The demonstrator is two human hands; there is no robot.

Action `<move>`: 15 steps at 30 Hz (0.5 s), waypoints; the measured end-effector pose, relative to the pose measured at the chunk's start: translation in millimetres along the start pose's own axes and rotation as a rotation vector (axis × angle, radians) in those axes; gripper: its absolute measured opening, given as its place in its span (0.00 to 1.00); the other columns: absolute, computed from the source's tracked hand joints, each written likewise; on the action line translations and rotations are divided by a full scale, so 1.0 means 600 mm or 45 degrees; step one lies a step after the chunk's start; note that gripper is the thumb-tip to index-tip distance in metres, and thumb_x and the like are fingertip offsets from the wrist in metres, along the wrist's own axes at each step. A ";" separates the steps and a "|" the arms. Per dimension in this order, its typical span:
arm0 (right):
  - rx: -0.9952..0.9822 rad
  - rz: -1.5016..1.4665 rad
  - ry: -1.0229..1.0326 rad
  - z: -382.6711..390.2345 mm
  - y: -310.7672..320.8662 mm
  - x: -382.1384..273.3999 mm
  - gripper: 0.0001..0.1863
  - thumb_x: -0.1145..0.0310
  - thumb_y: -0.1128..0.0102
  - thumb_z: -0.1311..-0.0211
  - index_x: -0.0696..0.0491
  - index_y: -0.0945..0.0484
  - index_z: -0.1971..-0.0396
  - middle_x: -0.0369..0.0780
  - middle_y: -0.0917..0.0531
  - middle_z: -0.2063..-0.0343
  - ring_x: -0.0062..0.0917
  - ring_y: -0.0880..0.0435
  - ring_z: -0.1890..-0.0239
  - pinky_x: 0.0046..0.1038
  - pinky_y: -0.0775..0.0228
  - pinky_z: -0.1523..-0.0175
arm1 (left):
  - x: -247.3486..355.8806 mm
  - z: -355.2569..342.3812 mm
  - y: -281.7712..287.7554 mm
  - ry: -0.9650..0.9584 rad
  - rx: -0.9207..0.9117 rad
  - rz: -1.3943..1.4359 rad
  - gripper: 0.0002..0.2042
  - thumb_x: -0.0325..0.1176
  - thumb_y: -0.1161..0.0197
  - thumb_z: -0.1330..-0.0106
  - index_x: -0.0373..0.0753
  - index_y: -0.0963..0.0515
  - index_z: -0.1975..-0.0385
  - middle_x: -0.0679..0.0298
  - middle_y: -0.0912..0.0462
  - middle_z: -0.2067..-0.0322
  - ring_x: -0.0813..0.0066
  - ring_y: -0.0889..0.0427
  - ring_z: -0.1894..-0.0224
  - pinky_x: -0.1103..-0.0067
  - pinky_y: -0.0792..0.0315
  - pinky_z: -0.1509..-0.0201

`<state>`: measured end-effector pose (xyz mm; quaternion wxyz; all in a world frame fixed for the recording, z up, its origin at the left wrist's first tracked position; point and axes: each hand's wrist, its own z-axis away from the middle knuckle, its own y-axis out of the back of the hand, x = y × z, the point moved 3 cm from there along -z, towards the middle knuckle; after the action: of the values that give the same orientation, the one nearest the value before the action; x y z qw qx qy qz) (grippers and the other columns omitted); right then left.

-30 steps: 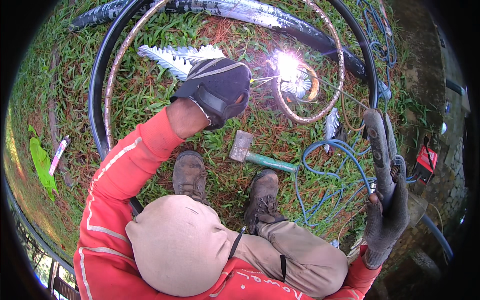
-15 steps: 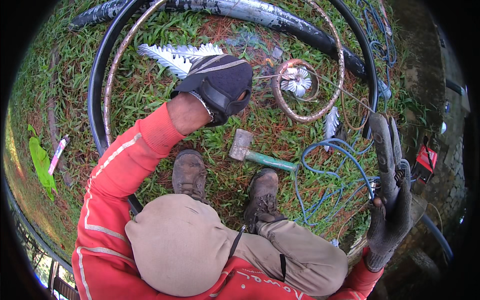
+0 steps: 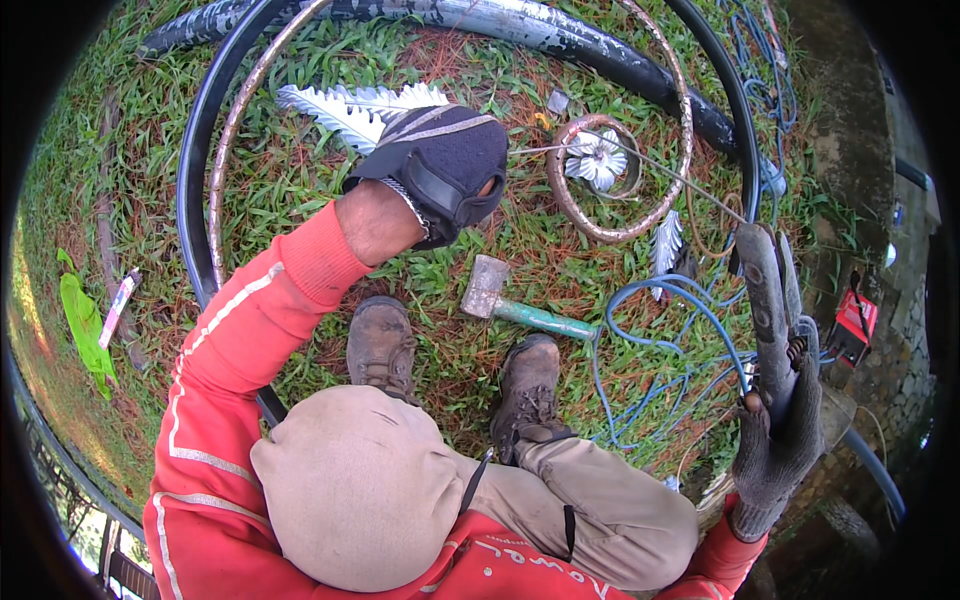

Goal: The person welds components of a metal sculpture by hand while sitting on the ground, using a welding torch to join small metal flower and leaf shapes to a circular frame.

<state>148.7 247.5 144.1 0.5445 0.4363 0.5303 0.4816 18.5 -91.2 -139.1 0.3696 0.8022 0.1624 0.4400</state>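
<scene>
My left hand (image 3: 435, 175), in a dark glove with a grey stripe, is closed beside the silver leaf ornament (image 3: 350, 112). A thin rod (image 3: 535, 150) runs from it toward the scroll; the fingers' grip is mostly hidden. My right hand (image 3: 785, 450), in a grey knit glove, grips a welding electrode holder (image 3: 770, 310) with a spring. From its jaws a thin electrode (image 3: 690, 185) reaches left across the brown metal scroll (image 3: 562, 195) to the silver flower (image 3: 597, 160). A small orange spot (image 3: 543, 120) shows just left of the scroll.
A hammer (image 3: 530, 310) with a green handle lies on the grass near my boots (image 3: 527, 380). Blue cable (image 3: 640, 290) loops at the right. A black curved bar (image 3: 190, 170) and a worn pipe (image 3: 500, 22) lie around the work. A red box (image 3: 853, 322) sits far right.
The bluish smoke above the scroll has gone. Both hands stay almost in place, and the view has shifted slightly.
</scene>
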 end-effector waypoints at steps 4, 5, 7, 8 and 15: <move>-0.016 -0.024 -0.063 0.002 0.001 -0.004 0.35 0.65 0.27 0.22 0.65 0.24 0.22 0.55 0.11 0.36 0.37 0.10 0.35 0.39 0.22 0.28 | -0.002 -0.001 -0.002 0.016 -0.061 -0.034 0.07 0.30 0.30 0.38 0.38 0.16 0.62 0.49 0.17 0.69 0.40 0.15 0.63 0.52 0.21 0.57; -0.020 -0.031 -0.088 0.002 0.002 -0.005 0.35 0.65 0.27 0.22 0.65 0.24 0.22 0.55 0.11 0.36 0.37 0.10 0.35 0.39 0.22 0.28 | -0.002 0.000 -0.002 0.002 -0.041 -0.049 0.07 0.30 0.30 0.38 0.38 0.16 0.63 0.49 0.17 0.69 0.40 0.15 0.63 0.52 0.21 0.57; -0.055 -0.035 -0.170 0.000 0.000 -0.007 0.35 0.66 0.27 0.23 0.66 0.25 0.22 0.55 0.11 0.34 0.37 0.11 0.34 0.40 0.22 0.27 | -0.001 -0.002 0.000 -0.003 -0.056 -0.038 0.07 0.30 0.30 0.37 0.38 0.16 0.63 0.49 0.17 0.69 0.40 0.15 0.63 0.52 0.21 0.57; -0.067 -0.035 -0.197 -0.001 -0.001 -0.005 0.35 0.66 0.27 0.23 0.66 0.25 0.22 0.55 0.12 0.34 0.37 0.11 0.34 0.40 0.23 0.27 | -0.001 -0.003 0.002 -0.007 -0.069 -0.026 0.07 0.31 0.30 0.37 0.38 0.16 0.63 0.49 0.17 0.69 0.40 0.14 0.62 0.52 0.21 0.57; 0.002 -0.054 -0.040 0.001 -0.006 0.001 0.36 0.65 0.26 0.23 0.67 0.25 0.22 0.56 0.14 0.30 0.38 0.12 0.31 0.41 0.24 0.25 | 0.000 -0.003 0.001 0.011 -0.073 -0.037 0.07 0.31 0.29 0.37 0.38 0.16 0.62 0.50 0.16 0.68 0.41 0.14 0.62 0.53 0.21 0.57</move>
<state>149.3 247.6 140.4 0.5624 0.4330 0.5313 0.4625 17.1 -91.0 -138.4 0.3980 0.7869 0.1631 0.4425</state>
